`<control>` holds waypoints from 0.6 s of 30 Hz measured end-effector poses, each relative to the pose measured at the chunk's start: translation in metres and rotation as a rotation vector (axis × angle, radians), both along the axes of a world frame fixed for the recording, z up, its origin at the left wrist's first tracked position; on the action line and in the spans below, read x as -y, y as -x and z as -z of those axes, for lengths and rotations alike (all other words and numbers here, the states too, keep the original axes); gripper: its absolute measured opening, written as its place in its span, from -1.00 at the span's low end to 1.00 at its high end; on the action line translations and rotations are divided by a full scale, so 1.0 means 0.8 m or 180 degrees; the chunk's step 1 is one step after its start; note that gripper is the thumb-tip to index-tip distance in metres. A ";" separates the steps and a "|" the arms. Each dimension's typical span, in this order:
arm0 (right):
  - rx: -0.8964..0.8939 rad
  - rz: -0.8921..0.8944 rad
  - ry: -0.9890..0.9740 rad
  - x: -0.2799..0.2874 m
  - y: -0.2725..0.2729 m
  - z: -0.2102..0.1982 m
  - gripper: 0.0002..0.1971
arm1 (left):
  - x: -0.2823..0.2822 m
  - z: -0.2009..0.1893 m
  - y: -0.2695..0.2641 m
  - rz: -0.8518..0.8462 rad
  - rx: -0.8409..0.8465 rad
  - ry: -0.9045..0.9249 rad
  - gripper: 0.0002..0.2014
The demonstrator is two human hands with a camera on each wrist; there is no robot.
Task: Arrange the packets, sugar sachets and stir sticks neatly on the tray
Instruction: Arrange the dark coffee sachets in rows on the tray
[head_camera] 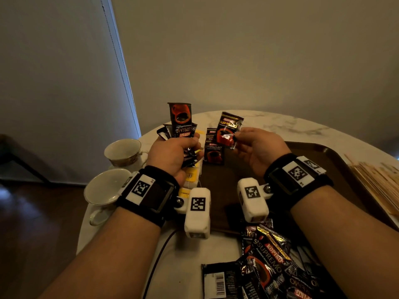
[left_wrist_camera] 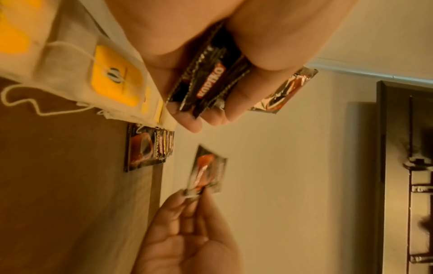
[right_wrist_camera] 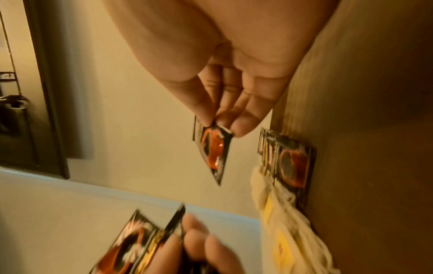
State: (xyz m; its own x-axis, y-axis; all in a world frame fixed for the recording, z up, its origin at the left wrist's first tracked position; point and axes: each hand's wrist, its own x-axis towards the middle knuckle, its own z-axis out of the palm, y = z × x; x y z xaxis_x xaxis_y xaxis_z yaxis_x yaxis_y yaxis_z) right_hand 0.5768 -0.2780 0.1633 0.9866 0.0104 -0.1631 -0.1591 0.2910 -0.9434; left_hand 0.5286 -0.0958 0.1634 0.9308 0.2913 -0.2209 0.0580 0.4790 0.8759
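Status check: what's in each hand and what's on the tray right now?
Left hand grips several coffee packets. Right hand pinches one packet. Packet stack, tea bags on tray. Nothing blocking.

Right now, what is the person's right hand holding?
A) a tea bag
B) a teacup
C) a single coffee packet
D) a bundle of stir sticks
C: the right hand pinches a single coffee packet by its corner above the tray.

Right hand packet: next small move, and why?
Probably lower the single packet pinched in the right hand onto the coffee packet stack lying on the tray. It is held apart from the bundle in the left hand, right above that stack.
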 end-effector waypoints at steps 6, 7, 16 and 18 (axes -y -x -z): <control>-0.0694 -0.0215 0.1270 0.005 -0.017 0.016 -0.81 | -0.006 0.000 -0.003 -0.0031 -0.0002 0.0093 -0.76; -0.0726 -0.0266 0.1455 0.003 -0.017 0.015 -0.83 | -0.007 0.000 -0.003 -0.0024 -0.0019 0.0105 -0.74; -0.0816 -0.0571 0.2338 -0.016 -0.019 0.001 -0.87 | -0.010 -0.002 -0.002 0.0034 -0.0074 0.0129 -0.81; -0.0819 -0.0593 0.2452 -0.018 -0.017 -0.001 -0.90 | -0.010 -0.002 -0.002 0.0052 -0.0076 0.0145 -0.81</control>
